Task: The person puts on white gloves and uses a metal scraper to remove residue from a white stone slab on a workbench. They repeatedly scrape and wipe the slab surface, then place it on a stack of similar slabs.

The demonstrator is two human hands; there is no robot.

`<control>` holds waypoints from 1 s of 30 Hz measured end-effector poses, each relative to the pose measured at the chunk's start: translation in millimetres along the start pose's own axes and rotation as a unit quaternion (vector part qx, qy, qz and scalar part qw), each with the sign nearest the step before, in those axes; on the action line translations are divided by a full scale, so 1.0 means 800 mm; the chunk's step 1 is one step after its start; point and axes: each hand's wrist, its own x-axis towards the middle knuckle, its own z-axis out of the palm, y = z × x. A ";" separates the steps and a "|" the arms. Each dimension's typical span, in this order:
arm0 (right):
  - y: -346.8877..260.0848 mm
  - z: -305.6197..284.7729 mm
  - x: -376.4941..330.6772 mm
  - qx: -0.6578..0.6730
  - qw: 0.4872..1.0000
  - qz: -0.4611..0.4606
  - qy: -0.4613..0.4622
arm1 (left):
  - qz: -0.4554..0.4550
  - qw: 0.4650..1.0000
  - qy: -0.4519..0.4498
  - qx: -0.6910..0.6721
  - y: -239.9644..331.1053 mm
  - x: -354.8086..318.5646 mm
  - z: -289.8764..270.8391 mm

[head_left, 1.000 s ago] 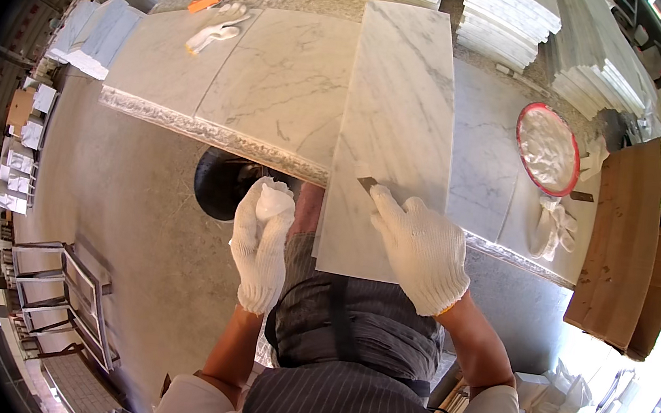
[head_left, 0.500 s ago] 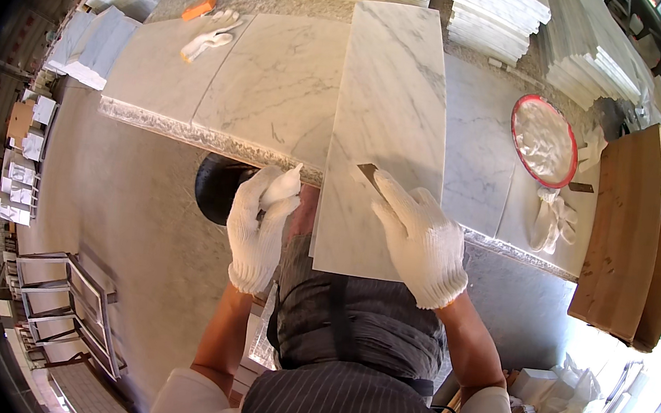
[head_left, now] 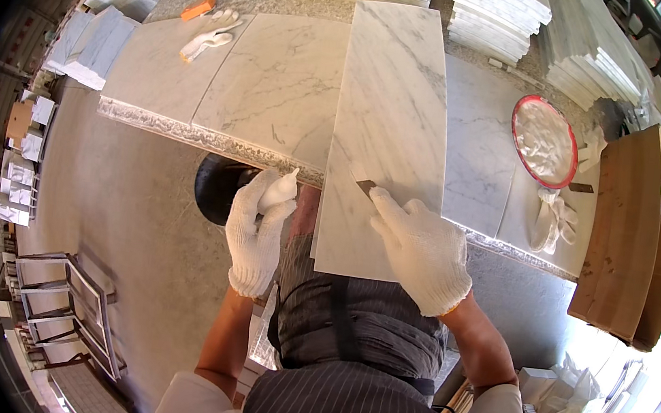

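Head view: right hand point(head_left: 422, 249) grips a scraper point(head_left: 366, 186) on the marble slab point(head_left: 390, 115) mid-frame; left hand point(head_left: 259, 227) loosely curled, empty, beside the slab's edge.

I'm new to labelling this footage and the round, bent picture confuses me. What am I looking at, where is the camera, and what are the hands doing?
The camera sits on the person's head and looks down, so its wide lens bends straight edges. Both arms coming up from the bottom belong to that person, who wears white knit gloves. The right hand presses a small flat blade onto a long white marble tile that juts over the edge of the stone worktable. The left hand hangs free beside the tile, holding nothing I can make out. On the table are also a red-rimmed round dish with pale paste and spare gloves.
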 end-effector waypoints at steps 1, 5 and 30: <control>0.002 0.001 -0.003 0.020 1.000 0.000 0.024 | 0.007 1.000 -0.003 0.002 -0.003 0.000 -0.001; 0.010 0.011 -0.015 0.066 0.994 0.004 0.086 | 0.044 0.998 -0.020 0.037 -0.008 0.004 -0.002; 0.019 0.020 -0.008 0.226 0.953 0.057 0.191 | 0.070 0.995 -0.005 0.066 -0.018 0.009 -0.003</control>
